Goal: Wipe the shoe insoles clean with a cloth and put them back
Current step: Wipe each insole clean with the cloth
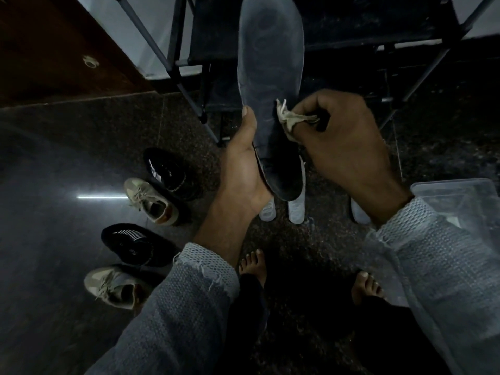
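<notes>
Left hand (243, 169) cups the heel of a raised dark insole (270, 85); right hand (343, 142) pinches a cloth (290, 119) against it. Wiping under way; pale insoles (296, 209) lie below, four shoes (151, 201) wait at left.

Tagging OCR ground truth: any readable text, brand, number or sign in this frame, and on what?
None can be read.
insole held by the left hand: faint worn mark, not legible.
black shoes: white stripes only, no letters.
tan shoes: nothing legible.
cloth in the right hand: no print.
plastic box: no label visible.
</notes>
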Demonstrator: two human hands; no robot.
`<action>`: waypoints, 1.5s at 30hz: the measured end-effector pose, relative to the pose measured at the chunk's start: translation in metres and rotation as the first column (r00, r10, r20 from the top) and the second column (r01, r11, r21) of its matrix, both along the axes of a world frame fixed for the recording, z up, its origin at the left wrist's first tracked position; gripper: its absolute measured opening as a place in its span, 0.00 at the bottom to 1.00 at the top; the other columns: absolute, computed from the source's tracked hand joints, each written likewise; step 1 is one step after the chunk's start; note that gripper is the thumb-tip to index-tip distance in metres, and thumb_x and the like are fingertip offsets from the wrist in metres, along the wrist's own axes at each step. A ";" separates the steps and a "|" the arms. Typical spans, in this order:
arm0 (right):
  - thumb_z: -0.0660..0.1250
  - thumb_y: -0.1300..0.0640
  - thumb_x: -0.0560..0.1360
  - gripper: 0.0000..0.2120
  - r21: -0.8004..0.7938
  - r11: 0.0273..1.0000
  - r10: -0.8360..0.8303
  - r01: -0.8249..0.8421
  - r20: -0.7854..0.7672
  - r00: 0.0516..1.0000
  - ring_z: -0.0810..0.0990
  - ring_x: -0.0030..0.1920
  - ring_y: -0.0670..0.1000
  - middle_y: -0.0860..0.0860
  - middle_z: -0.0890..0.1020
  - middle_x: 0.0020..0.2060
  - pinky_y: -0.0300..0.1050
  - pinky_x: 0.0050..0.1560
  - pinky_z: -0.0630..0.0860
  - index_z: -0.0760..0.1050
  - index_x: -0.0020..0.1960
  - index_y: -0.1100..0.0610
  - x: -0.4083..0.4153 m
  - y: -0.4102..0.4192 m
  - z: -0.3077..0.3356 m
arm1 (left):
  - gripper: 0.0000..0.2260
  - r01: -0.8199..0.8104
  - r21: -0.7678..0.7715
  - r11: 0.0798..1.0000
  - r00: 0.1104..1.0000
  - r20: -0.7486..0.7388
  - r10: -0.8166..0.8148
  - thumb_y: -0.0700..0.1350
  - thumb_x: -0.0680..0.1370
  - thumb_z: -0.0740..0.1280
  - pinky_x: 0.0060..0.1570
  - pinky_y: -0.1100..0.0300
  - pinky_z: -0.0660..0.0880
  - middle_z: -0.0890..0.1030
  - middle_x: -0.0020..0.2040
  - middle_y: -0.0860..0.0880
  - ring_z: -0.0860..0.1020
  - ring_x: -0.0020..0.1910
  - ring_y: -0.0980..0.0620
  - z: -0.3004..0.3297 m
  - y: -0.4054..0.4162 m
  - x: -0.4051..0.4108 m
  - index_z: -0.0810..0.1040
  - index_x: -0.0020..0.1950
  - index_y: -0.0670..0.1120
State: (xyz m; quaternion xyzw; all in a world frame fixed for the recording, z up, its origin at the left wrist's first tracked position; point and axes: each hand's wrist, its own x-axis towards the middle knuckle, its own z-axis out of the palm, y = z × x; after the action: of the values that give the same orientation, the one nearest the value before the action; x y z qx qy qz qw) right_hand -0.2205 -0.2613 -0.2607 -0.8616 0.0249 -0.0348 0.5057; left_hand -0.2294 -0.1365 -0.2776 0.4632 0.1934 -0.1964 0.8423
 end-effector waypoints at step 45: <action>0.64 0.61 0.75 0.05 -0.188 0.982 -0.027 0.027 0.002 1.000 0.79 0.45 0.49 0.50 0.81 0.46 0.49 0.49 0.76 0.79 0.48 0.56 -0.009 0.013 0.006 | 0.27 -0.070 -0.215 0.974 0.998 -0.013 0.069 0.57 0.83 0.52 0.57 0.49 0.77 0.84 0.49 0.43 0.82 0.50 0.45 0.002 0.001 -0.001 0.86 0.47 0.43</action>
State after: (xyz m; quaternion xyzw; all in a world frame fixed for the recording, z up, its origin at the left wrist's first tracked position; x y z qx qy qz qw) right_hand -0.2298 -0.2487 -0.2552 -0.9052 0.0333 -0.0434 0.4214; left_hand -0.2299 -0.1358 -0.2759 0.3618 0.1892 -0.1879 0.8933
